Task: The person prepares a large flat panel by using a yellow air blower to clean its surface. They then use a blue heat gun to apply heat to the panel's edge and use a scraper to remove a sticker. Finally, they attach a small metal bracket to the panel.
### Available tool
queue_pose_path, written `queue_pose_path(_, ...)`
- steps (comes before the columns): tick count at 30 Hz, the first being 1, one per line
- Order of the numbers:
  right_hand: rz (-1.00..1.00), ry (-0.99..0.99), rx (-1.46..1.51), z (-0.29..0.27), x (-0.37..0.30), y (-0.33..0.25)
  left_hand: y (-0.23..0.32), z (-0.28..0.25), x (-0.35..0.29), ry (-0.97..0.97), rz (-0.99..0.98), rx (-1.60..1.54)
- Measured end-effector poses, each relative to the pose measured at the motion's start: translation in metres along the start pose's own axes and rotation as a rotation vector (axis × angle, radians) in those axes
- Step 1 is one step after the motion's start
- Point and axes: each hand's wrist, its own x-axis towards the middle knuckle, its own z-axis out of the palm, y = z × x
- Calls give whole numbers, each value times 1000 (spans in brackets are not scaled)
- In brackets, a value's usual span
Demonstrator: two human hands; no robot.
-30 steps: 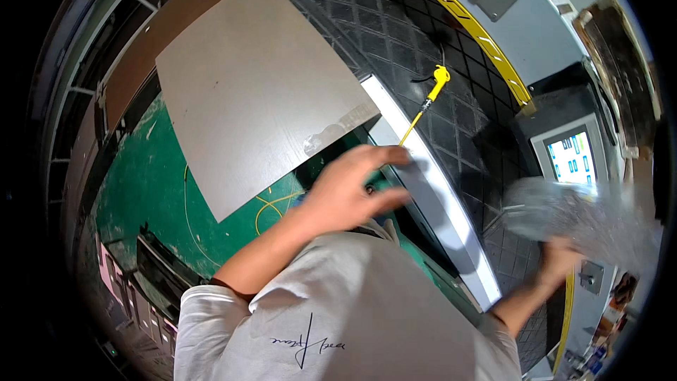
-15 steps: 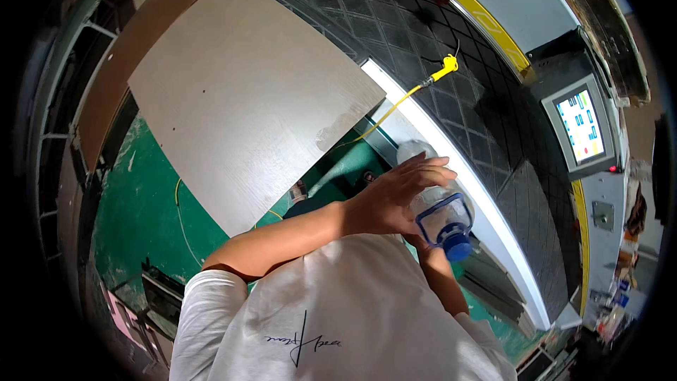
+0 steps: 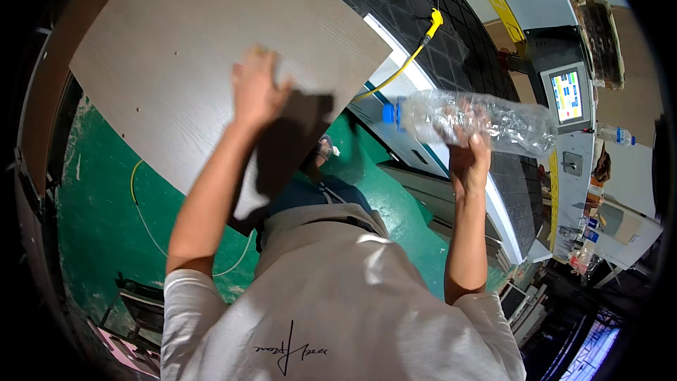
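Observation:
My right hand [image 3: 471, 159] grips a large clear plastic bottle [image 3: 522, 125] with a blue cap. The bottle lies sideways in the air, cap toward the left, and my fingers show through its wall. It looks empty of liquid. My left hand [image 3: 259, 88] is over the wood-grain board [image 3: 176, 0], somewhat blurred, with its thumb apart from the fingers and nothing in it. Whether it touches the board I cannot tell. A dark shadow falls on the board beside that forearm.
Beyond the white edge lies a dark, grid-patterned machine bed [image 3: 395, 10]. A yellow air gun [image 3: 435, 22] on a yellow hose rests there. A control screen [image 3: 566, 97] stands at the right, near a smaller bottle [image 3: 615, 134]. Below is a green floor [image 3: 106, 204].
My hands have moved apart: the left from beside the bottle to over the board, the right outward with the bottle. The bottle's cap now faces left instead of toward me. The view has shifted.

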Motion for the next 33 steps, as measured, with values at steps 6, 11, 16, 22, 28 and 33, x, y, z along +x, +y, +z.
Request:
queue_pose_path(6, -224, -132, -428, 57, 42, 26, -70, 15, 17, 239, -205, 315)
queue_pose_path(11, -295, -90, -520, 68, 67, 54, -66, 14, 14, 256, -176, 273)
queue_pose_path(16, -52, 20, -337, 76, 78, 62, -72, 19, 13, 293, -175, 262)
queue_pose_path(22, -87, 30, -348, 62, 85, 72, -73, 24, 15, 299, -199, 289)
queue_pose_path(28, -49, 67, -282, 62, 79, 81, -71, 24, 16, 267, -215, 295)
queue_pose_path(33, -8, 108, -276, 63, 79, 84, -72, 24, 16, 278, -197, 302)
